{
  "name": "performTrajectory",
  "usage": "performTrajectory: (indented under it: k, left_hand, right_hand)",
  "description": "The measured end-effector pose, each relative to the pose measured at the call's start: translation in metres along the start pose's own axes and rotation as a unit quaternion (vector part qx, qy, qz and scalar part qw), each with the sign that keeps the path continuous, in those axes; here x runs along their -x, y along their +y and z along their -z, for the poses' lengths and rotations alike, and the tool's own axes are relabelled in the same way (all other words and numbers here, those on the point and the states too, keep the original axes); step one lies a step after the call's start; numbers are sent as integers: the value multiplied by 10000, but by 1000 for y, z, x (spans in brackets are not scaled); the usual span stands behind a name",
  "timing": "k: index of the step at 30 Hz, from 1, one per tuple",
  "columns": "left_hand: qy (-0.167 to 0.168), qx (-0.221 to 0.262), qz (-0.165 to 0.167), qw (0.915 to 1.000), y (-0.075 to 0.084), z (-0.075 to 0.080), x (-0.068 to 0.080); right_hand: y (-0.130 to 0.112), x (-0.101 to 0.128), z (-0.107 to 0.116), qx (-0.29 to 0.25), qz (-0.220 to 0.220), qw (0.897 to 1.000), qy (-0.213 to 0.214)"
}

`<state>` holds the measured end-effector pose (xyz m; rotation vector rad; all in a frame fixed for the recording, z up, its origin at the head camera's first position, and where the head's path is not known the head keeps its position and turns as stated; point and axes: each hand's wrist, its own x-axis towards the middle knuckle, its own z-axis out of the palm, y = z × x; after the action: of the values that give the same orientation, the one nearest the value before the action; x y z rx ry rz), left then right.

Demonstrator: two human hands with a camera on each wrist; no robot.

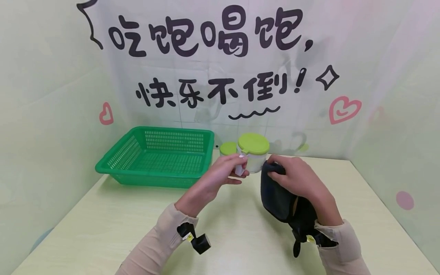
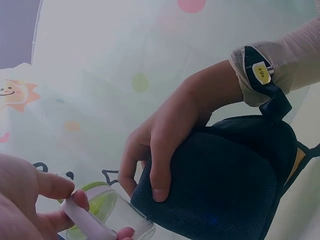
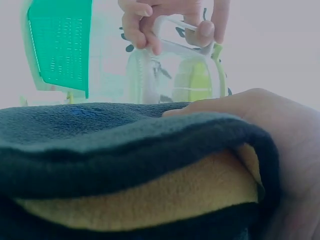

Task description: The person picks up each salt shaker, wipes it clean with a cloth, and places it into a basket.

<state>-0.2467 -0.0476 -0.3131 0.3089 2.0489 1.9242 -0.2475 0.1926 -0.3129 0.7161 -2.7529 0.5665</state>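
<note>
l grip (image 1: pixel 225 168) pinches cup (image 1: pixel 253 152) handle, prob.

Clear jar (image 1: pixel 253 159), green lid (image 1: pixel 253 143), upright, held by handle just right of green basket (image 1: pixel 158 154). Dark cloth (image 1: pixel 277 196), yellow inner face, touching jar's right side.

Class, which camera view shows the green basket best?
The head view: the whole green basket sits on the table's left side. The right wrist view shows only a washed-out part of it, upper left. The left wrist view shows none.
</note>
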Motion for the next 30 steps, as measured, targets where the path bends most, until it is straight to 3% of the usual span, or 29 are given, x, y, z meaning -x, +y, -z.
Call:
performTrajectory:
  k: [15, 23, 30]
  left_hand:
    - [-133, -47, 27, 9999, -2, 0, -1]
    - [-83, -58, 33, 9999, 0, 0, 0]
    - [-25, 37, 16, 10000, 1, 0, 2]
  right_hand:
    - [-1, 2, 7, -35, 28, 9954, 961]
    - [4, 1, 4, -105, 12, 9970, 770]
    - [7, -1, 2, -87, 71, 9993, 344]
